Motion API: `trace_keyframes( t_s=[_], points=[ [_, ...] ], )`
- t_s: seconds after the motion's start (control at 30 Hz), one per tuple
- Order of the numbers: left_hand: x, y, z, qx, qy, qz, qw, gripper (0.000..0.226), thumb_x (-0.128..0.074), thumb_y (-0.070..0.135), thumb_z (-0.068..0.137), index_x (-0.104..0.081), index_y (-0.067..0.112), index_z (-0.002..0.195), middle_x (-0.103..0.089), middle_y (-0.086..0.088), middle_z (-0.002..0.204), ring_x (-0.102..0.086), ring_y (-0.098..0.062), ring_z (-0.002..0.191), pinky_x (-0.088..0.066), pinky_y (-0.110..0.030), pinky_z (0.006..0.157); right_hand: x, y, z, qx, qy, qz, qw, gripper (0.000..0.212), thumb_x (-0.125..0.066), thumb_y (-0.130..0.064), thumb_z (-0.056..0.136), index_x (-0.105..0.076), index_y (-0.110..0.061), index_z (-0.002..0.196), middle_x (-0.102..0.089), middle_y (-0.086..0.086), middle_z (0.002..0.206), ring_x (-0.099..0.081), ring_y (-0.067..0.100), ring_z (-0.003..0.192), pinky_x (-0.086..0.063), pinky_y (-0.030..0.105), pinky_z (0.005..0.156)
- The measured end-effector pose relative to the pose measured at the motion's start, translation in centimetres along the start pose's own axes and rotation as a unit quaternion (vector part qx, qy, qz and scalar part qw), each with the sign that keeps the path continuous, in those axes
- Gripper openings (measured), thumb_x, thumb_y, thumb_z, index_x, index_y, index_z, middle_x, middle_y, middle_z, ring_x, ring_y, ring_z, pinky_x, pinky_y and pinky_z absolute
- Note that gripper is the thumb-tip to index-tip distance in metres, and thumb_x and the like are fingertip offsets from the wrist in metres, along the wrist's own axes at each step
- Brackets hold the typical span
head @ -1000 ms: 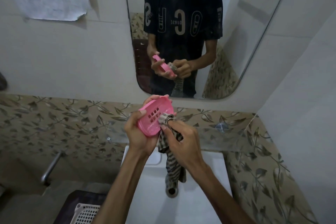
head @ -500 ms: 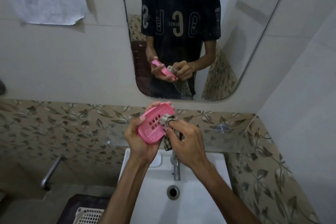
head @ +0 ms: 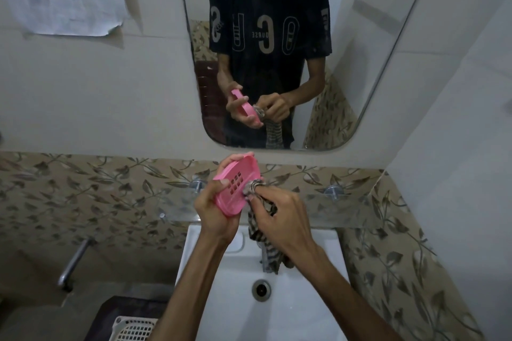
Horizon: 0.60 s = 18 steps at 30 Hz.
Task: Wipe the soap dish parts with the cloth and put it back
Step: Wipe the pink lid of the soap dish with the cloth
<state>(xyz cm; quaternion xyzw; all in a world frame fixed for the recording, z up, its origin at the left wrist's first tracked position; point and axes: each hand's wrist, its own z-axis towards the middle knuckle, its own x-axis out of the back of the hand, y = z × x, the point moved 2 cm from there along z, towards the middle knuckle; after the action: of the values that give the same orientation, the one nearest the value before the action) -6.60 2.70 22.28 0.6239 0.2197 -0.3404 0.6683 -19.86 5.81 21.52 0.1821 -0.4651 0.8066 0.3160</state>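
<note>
Head view: above the sink, my left hand grips the pink soap dish while my right hand pinches the striped cloth against it.

The soap dish part is bright pink all over. The cloth carries dark brown and pale stripes — a zebra-like pattern. Below them the sink is plain white. The wall band is beige, printed with grey-brown leaves on thin vines. In the mirror, the person's T-shirt is black — its large letters are pale grey. The basket is off-white lattice.
</note>
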Motion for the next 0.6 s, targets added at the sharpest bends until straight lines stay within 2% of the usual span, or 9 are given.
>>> trace_keyframes(
  t_s=[0.07, 0.13, 0.2, 0.3, 0.37, 0.43, 0.47, 0.53, 0.6],
  points=[
    [0.0, -0.2, 0.2, -0.005, -0.015, 0.015, 1.000, 0.082, -0.079, 0.041, 0.063, -0.057, 0.003, 0.132, -0.057, -0.022, 0.134, -0.050, -0.038, 0.114, -0.049, -0.038, 0.078, 0.2, 0.7, 0.5, -0.021, 0.027, -0.017, 0.999, 0.015, -0.066, -0.021, 0.099, -0.079, -0.017, 0.100, -0.075, 0.001, 0.085, -0.065, 0.018, 0.069, -0.054, 0.038, 0.062],
    [0.3, -0.4, 0.4, -0.010, -0.012, 0.012, 1.000, 0.081, -0.078, 0.041, 0.064, -0.057, 0.002, 0.131, -0.056, -0.023, 0.133, -0.046, -0.040, 0.117, -0.045, -0.042, 0.082, -0.7, 0.0, 0.0, -0.013, 0.014, 0.010, 1.000, 0.014, -0.065, -0.018, 0.099, -0.074, -0.016, 0.089, -0.069, -0.003, 0.077, -0.059, 0.014, 0.064, -0.050, 0.036, 0.058],
    [0.5, -0.3, 0.7, -0.006, 0.002, 0.001, 1.000, 0.084, -0.079, 0.040, 0.061, -0.056, 0.001, 0.132, -0.055, -0.024, 0.132, -0.045, -0.043, 0.113, -0.044, -0.043, 0.079, -1.4, -0.6, -0.7, 0.004, -0.006, 0.063, 0.998, 0.016, -0.064, -0.016, 0.098, -0.070, -0.014, 0.083, -0.068, -0.003, 0.075, -0.060, 0.015, 0.064, -0.051, 0.037, 0.059],
    [0.5, -0.6, 1.0, -0.009, -0.026, 0.008, 1.000, 0.079, -0.076, 0.038, 0.065, -0.056, 0.002, 0.132, -0.055, -0.024, 0.134, -0.049, -0.041, 0.111, -0.051, -0.039, 0.077, -0.9, 0.7, -0.2, -0.040, 0.019, 0.062, 0.997, 0.015, -0.067, -0.021, 0.100, -0.080, -0.014, 0.100, -0.079, 0.001, 0.090, -0.071, 0.018, 0.077, -0.058, 0.040, 0.070],
    [0.5, -0.7, 0.9, -0.013, -0.027, 0.007, 1.000, 0.077, -0.077, 0.040, 0.065, -0.059, 0.004, 0.130, -0.057, -0.021, 0.132, -0.053, -0.038, 0.106, -0.053, -0.036, 0.076, -1.2, 0.5, -0.5, -0.049, 0.019, 0.078, 0.996, 0.016, -0.066, -0.020, 0.100, -0.077, -0.014, 0.092, -0.075, -0.001, 0.083, -0.068, 0.017, 0.071, -0.056, 0.042, 0.065],
    [0.7, -0.6, 0.8, -0.008, -0.015, -0.002, 1.000, 0.076, -0.079, 0.041, 0.062, -0.062, 0.007, 0.127, -0.060, -0.020, 0.129, -0.059, -0.035, 0.102, -0.056, -0.037, 0.075, -1.7, -1.1, -1.3, -0.006, -0.009, 0.090, 0.996, 0.020, -0.064, -0.017, 0.099, -0.067, -0.019, 0.079, -0.066, -0.009, 0.073, -0.059, 0.009, 0.064, -0.051, 0.040, 0.060],
    [0.7, -0.6, 0.9, -0.006, -0.017, -0.003, 1.000, 0.076, -0.079, 0.040, 0.062, -0.062, 0.007, 0.127, -0.060, -0.020, 0.129, -0.059, -0.037, 0.103, -0.057, -0.039, 0.076, -1.6, -1.3, -1.5, 0.007, -0.010, 0.088, 0.996, 0.019, -0.066, -0.017, 0.099, -0.066, -0.021, 0.080, -0.066, -0.011, 0.073, -0.058, 0.005, 0.064, -0.051, 0.036, 0.060],
    [0.5, -0.4, 1.1, -0.014, -0.038, 0.011, 0.999, 0.073, -0.076, 0.038, 0.066, -0.061, 0.006, 0.129, -0.058, -0.024, 0.135, -0.055, -0.043, 0.109, -0.053, -0.043, 0.084, -1.0, -0.4, -0.6, -0.015, 0.012, 0.070, 0.997, 0.011, -0.068, -0.017, 0.098, -0.076, -0.018, 0.089, -0.074, -0.007, 0.082, -0.065, 0.007, 0.070, -0.054, 0.034, 0.066],
    [0.5, -0.4, 1.3, -0.034, -0.046, 0.021, 0.998, 0.072, -0.073, 0.037, 0.069, -0.059, 0.004, 0.131, -0.054, -0.029, 0.143, -0.048, -0.046, 0.121, -0.041, -0.055, 0.100, -0.8, -0.1, -0.3, -0.031, 0.021, 0.075, 0.996, 0.012, -0.068, -0.015, 0.099, -0.077, -0.013, 0.090, -0.074, -0.002, 0.081, -0.066, 0.014, 0.069, -0.054, 0.037, 0.065]
  ],
)
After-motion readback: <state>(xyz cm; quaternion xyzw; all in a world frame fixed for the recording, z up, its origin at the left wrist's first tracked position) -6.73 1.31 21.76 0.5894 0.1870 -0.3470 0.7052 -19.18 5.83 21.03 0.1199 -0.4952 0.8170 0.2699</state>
